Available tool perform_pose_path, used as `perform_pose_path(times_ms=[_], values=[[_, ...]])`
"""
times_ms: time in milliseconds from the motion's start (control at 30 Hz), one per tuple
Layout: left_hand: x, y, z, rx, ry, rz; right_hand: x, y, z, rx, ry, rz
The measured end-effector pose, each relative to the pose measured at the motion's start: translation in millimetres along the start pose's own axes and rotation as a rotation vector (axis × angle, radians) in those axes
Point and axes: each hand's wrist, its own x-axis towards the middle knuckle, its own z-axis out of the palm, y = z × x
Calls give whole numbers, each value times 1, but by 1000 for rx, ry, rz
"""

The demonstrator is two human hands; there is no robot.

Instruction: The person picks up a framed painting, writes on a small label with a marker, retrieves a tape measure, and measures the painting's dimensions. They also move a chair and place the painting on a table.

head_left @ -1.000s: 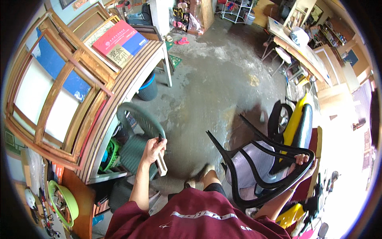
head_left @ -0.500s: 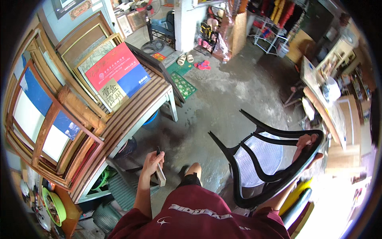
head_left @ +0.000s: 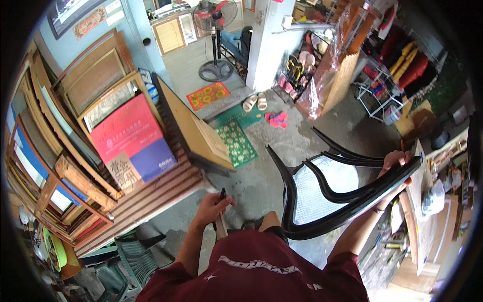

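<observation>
Black frame (head_left: 326, 192): held out in front of the body, right of centre; its two free ends point away from the wearer. No contact with the floor can be made out.
Pale perforated panel (head_left: 338, 176): seen between the frame's bars; whether joined to it, cannot tell.
Right hand (head_left: 396, 162): gripping, fingers curled over the frame's outer right end.
Left hand (head_left: 211, 209): closed round a slim pale piece (head_left: 220, 227), a black tip showing above the fist; kind of thing unclear.
Slatted surface (head_left: 153, 204): to the left, bearing a red-and-blue board (head_left: 126, 133) and stacked wooden frames (head_left: 88, 186); neither hand touches it.
Green floral mat (head_left: 237, 143): on the floor ahead, pink slippers (head_left: 276, 120) just beside it.
Step in hand: judged a carry, one thing per hand.
Next move: would call for a firm right grip, a level frame, and its free ends held well apart from obstacles; left fist kept snug.
</observation>
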Motion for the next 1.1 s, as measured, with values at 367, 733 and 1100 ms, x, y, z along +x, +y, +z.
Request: perform_pose_path(times_ms=[367,733,1100], values=[[245,103,-55,-220,519,163,252,321,80,8,100,-42],[433,147,-128,-351,992,336,432,597,232,213,-87,46],[603,281,-320,-226,1465,193,571,856,407,281,-191,242]])
